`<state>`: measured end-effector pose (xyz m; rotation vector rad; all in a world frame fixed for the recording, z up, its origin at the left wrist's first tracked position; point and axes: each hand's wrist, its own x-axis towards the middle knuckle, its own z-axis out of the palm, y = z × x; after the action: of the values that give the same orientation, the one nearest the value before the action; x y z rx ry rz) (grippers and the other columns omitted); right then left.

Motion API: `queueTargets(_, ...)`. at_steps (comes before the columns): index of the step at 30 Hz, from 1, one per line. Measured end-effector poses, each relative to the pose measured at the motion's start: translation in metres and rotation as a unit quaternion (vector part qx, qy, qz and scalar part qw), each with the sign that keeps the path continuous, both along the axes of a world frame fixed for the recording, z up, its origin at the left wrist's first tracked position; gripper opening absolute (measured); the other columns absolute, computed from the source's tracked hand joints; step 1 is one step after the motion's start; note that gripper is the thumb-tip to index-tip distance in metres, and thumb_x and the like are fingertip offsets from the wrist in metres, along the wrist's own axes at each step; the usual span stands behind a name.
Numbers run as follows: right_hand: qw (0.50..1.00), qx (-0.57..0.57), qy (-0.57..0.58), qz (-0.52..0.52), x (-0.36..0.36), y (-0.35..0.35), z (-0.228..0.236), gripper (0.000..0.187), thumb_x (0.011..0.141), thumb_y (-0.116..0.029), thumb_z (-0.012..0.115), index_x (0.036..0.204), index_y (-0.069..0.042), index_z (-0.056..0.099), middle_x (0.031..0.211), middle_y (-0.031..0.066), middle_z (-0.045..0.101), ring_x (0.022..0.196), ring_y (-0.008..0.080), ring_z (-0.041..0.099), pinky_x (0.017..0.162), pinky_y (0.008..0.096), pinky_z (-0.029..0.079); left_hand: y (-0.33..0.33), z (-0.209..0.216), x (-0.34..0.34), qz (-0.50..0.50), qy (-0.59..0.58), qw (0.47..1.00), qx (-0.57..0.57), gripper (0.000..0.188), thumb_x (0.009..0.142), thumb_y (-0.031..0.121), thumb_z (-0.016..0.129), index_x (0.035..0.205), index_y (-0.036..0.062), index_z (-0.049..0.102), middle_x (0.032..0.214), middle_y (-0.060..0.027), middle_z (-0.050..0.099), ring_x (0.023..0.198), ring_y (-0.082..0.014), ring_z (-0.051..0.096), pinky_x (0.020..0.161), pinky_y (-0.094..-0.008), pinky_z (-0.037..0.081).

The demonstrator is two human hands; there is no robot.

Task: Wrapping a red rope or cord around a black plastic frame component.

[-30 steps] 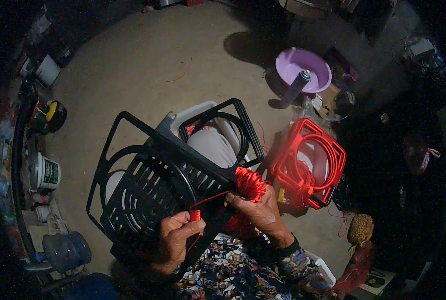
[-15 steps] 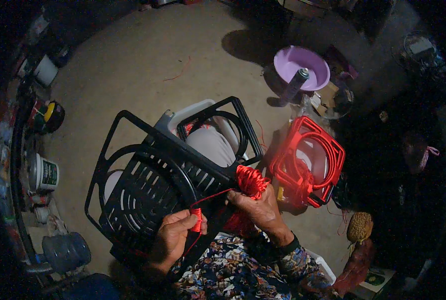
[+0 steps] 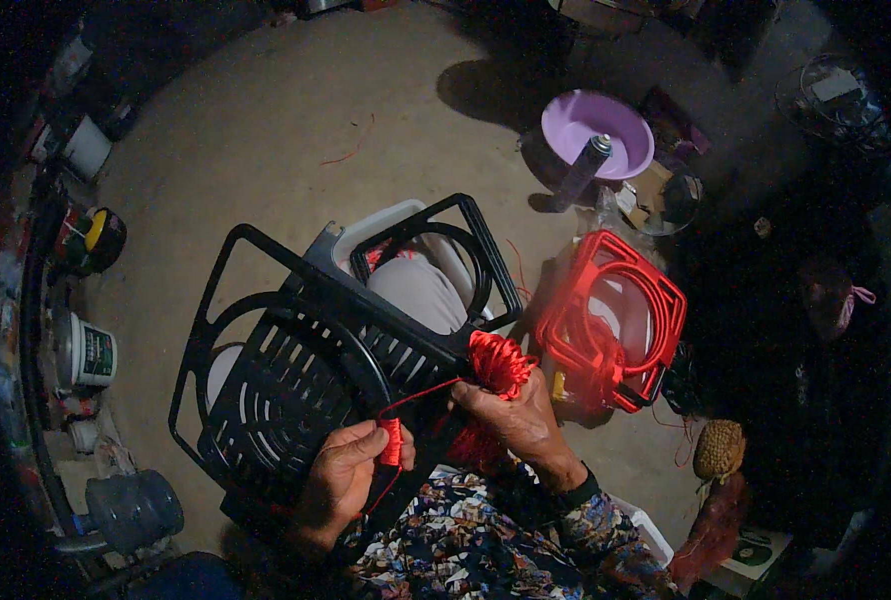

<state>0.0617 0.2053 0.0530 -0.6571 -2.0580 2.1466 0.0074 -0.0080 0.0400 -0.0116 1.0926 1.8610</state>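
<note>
A black slatted plastic frame [image 3: 266, 400], with a round pattern and open loop-shaped ends, lies across my lap. My left hand [image 3: 344, 472] is closed, thumb pressing on a short, tight winding of red cord [image 3: 392, 443] at the frame's near edge. From there a thin red strand runs up to my right hand [image 3: 519, 420], which is closed around a looped bundle of red cord [image 3: 503, 362]. The fingers under the bundle are partly hidden. More red cord hangs in shadow below my right hand.
Beyond the frame sits a grey-white container [image 3: 366, 230]. To the right are a red plastic frame [image 3: 621, 320], a purple basin [image 3: 598, 130] and a spray can [image 3: 591, 160]. A white tub [image 3: 91, 350] and a water bottle [image 3: 134, 508] stand left. Red cord scraps [image 3: 356, 140] lie on the floor.
Both hands keep almost the same place and hold. The strand between them bends a little more near the winding. The whole view has shifted slightly.
</note>
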Motion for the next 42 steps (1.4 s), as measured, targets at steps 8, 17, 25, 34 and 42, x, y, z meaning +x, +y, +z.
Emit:
queueTargets(8,1.000,0.005,0.019,-0.003,0.000,-0.003,0.003,0.019,0.079,-0.018,0.070,0.081,-0.006,0.056,0.064,-0.0045,0.053,0.057,0.0063,0.044,0.052,0.0257,0.039,0.007,0.005,0.006,0.043,0.075,0.993,-0.085,0.025,0.091,0.015,0.056,0.096,-0.0082,0.061,0.078,-0.0105,0.062,0.071,-0.0167,0.059,0.072,-0.0283,0.047)
queueTargets(17,0.999,0.004,-0.031,0.024,-0.002,-0.004,0.016,0.024,0.080,-0.010,0.065,0.100,0.000,0.057,0.079,0.0024,0.063,0.072,0.0098,0.059,0.068,0.0281,0.048,0.009,0.005,0.004,0.073,0.068,0.991,-0.089,0.024,0.089,0.014,0.056,0.097,-0.0082,0.060,0.077,-0.0099,0.062,0.070,-0.0160,0.059,0.070,-0.0276,0.046)
queueTargets(25,0.999,0.005,-0.029,0.021,0.000,-0.005,0.009,0.026,0.080,-0.011,0.067,0.101,0.001,0.056,0.080,0.0032,0.063,0.072,0.0104,0.059,0.069,0.0283,0.049,0.007,0.007,-0.001,0.061,0.043,0.995,-0.069,0.024,0.088,0.013,0.056,0.100,-0.0074,0.059,0.083,-0.0107,0.062,0.074,-0.0168,0.059,0.072,-0.0284,0.046)
queueTargets(34,0.998,0.020,-0.037,0.047,0.003,-0.005,0.005,0.026,0.081,-0.011,0.066,0.101,0.001,0.055,0.079,0.0028,0.062,0.075,0.0092,0.057,0.070,0.0275,0.048,0.004,0.006,0.001,0.073,0.051,0.991,-0.103,0.026,0.087,0.014,0.055,0.100,-0.0083,0.058,0.082,-0.0111,0.062,0.073,-0.0170,0.058,0.073,-0.0289,0.046)
queueTargets(42,0.999,-0.034,-0.017,0.035,0.002,-0.008,0.008,0.031,0.082,-0.015,0.068,0.104,0.002,0.053,0.082,0.0027,0.063,0.076,0.0095,0.057,0.071,0.0276,0.047,0.006,0.012,-0.008,0.038,0.028,0.996,-0.080,0.023,0.087,0.014,0.054,0.098,-0.0066,0.057,0.079,-0.0118,0.061,0.070,-0.0183,0.058,0.068,-0.0301,0.046)
